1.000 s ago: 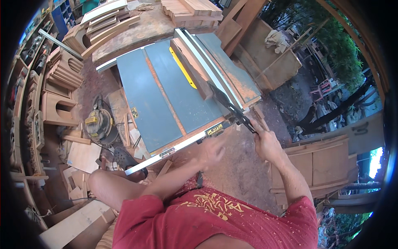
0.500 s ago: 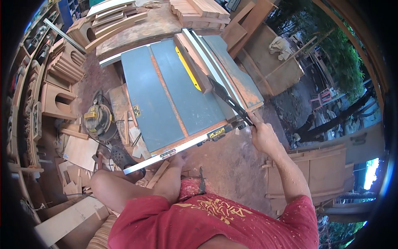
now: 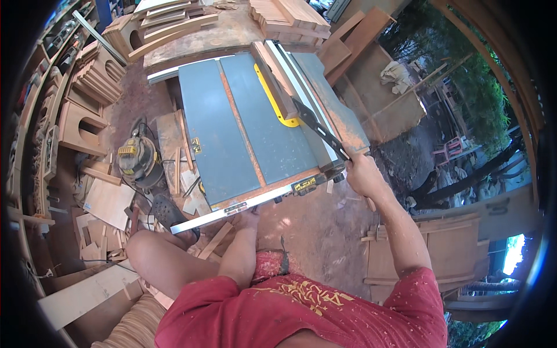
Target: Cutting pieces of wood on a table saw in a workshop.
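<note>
My right hand is closed round the handle end of a black push stick. The far end of the stick meets the near end of a narrow wooden board. That board lies along the silvery fence on the grey top of a table saw. A yellow-edged insert is set into the saw top just left of the board; no blade can be made out. My left hand is low at the saw's front rail, its fingers mostly hidden beneath it.
A shop vacuum and wood offcuts lie on the floor to the left. Arched wooden panels stand behind them. Stacked boards sit on the bench beyond the saw. A leaning panel is at right.
The board has slid farther away along the fence, baring the near end of the yellow-edged insert. My right hand and the push stick have advanced with it. The whole view has shifted slightly.
</note>
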`<state>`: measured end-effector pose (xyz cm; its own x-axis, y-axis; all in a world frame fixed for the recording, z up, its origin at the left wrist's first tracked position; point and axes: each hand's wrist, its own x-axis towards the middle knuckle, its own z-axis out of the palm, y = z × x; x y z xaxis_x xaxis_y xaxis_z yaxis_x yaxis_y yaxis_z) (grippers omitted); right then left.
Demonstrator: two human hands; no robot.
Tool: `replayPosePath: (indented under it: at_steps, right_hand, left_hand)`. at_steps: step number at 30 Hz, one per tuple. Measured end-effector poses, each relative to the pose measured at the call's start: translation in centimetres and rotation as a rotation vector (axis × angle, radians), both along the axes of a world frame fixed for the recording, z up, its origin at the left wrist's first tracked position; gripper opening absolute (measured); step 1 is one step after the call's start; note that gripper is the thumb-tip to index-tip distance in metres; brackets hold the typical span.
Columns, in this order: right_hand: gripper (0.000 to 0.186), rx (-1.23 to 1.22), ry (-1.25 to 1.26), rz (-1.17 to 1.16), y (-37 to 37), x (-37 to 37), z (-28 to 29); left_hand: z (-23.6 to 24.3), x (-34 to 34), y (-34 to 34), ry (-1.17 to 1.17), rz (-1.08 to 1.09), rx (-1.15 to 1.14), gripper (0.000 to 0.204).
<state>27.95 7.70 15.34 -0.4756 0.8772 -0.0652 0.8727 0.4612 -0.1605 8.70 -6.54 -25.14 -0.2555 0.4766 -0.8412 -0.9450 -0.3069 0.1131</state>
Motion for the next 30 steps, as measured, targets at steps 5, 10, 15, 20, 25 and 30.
replayPosePath:
  at_steps: [5, 10, 15, 20, 25, 30]
  right_hand:
    - [0.062, -0.044, 0.024, -0.023, 0.6, -0.6, 0.5]
    - [0.062, -0.020, 0.065, 0.001, 1.4, -1.9, 0.3]
    - [0.055, 0.101, -0.032, 0.071, 3.3, -2.5, -0.2]
    - [0.055, 0.049, 0.043, 0.018, 5.4, -4.7, -0.3]
    - [0.053, 0.007, 0.012, 0.026, 9.2, -10.4, 1.7]
    - [0.032, -0.107, -0.111, -0.012, 16.0, -20.7, 5.4]
  left_hand:
    - [3.2, 1.1, -0.2, -0.026, 0.007, 0.042, 0.067]
    - [3.9, 0.7, -0.3, -0.040, 0.036, 0.068, 0.071]
    - [6.3, 1.2, -0.5, -0.024, 0.044, 0.104, 0.078]
    - [8.3, -0.4, -1.1, -0.069, 0.053, 0.117, 0.077]
    - [3.2, -1.4, -2.5, -0.051, -0.094, 0.250, 0.075]
    - [-4.3, -2.2, -5.4, 0.240, -0.260, 0.289, 0.067]
